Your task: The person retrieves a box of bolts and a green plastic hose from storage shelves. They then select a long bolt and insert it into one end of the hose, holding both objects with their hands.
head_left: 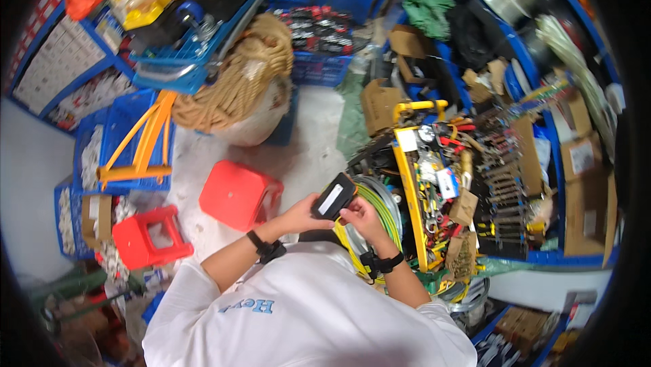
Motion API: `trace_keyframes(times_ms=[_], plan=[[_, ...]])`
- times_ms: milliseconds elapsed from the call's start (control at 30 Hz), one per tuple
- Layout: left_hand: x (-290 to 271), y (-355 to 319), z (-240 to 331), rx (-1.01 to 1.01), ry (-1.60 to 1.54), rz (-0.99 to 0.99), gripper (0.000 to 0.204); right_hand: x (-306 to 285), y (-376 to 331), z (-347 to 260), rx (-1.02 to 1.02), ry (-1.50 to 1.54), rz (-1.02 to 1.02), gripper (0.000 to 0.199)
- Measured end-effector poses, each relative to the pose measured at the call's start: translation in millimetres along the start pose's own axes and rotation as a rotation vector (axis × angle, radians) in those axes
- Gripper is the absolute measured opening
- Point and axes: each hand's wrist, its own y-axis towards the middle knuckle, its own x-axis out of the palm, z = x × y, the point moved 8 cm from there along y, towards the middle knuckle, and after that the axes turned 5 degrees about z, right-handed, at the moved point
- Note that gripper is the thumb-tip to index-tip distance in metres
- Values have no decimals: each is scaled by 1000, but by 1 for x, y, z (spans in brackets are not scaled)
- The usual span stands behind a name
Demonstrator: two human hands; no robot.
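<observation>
In front of my chest I hold a black block-shaped object (344,189) with a white label strip on its upper face; its exact kind is not plain. My left hand (300,216) grips its left lower side. The fingers of my right hand (363,220) are curled at its lower right edge. Both wrists wear black straps. Behind my right hand lies a coil of yellow-green cable (381,212), partly covered by the hand and the object.
Two red plastic stools (234,194) stand to the left. A yellow-framed rack of tools (410,211) is close on my right, before blue shelving (573,258). Ahead sit a thick rope coil (247,75), a blue basket (173,72) and an orange metal frame (141,143).
</observation>
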Motion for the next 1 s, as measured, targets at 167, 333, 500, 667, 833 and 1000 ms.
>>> trace_keyframes(times_ms=[167,333,500,667,833,1000], plan=[[-6,28,-24,-161,-70,-138,55,-11,51,21,18,126,-85,35],[-2,61,-7,-193,-82,-228,49,-16,91,-8,5,203,-256,57],[-13,90,8,-154,-45,-210,58,-25,121,-19,55,252,-406,70],[-22,110,22,-138,-111,-133,45,-30,146,-23,87,319,-403,66],[-38,127,34,-163,-76,-173,39,-33,168,-24,88,367,-374,63],[-56,138,33,-218,32,-238,48,-30,182,-33,77,303,-308,68]])
